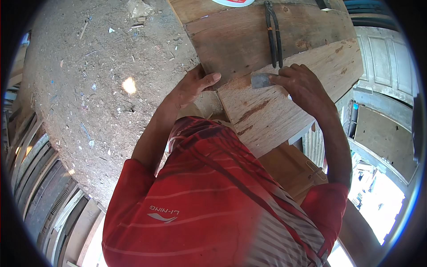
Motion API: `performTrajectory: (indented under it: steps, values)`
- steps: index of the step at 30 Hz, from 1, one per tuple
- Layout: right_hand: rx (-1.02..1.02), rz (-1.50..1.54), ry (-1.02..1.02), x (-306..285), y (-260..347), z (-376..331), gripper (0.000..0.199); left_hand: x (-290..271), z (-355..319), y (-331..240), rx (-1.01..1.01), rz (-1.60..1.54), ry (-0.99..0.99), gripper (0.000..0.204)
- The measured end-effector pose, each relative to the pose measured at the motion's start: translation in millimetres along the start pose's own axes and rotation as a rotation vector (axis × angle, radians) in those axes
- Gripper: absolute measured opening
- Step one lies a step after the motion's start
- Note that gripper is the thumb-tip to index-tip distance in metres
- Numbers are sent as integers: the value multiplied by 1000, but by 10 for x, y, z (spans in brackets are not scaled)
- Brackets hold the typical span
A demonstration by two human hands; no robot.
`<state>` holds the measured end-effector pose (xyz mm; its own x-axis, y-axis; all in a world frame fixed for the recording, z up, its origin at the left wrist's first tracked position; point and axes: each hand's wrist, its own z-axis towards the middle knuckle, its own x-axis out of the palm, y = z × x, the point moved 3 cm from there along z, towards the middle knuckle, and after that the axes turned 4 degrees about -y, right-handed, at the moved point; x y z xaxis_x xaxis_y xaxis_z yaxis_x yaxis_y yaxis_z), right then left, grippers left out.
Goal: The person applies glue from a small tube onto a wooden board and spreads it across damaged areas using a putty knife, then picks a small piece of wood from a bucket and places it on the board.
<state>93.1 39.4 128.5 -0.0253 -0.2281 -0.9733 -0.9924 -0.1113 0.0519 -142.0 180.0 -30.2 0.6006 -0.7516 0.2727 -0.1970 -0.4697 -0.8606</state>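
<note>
Beyond your work, dark pincers [274, 33] lie on a darker wooden board [249, 40], handles pointing toward you. A white round container [233, 2] peeks in at the top edge. To your left, a dirt floor [89, 84] is strewn with wood chips. Stacked planks [44, 196] curve along the lower left. A panelled door [387, 58] stands at right.

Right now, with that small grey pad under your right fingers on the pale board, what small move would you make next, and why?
Probably draw the grey pad along the pale board: the right hand presses it flat near the edge, and the left hand steadies the board's corner.
</note>
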Motion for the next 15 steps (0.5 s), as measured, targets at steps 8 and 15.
performTrajectory:
  steps: [8,15]
  values:
    - [71,-3,-27,-107,29,-100,30,-9,34,50,2,-42,14,90]
    - [338,-21,-172,-222,473,-421,26,-29,46,56,-27,-97,83,94]
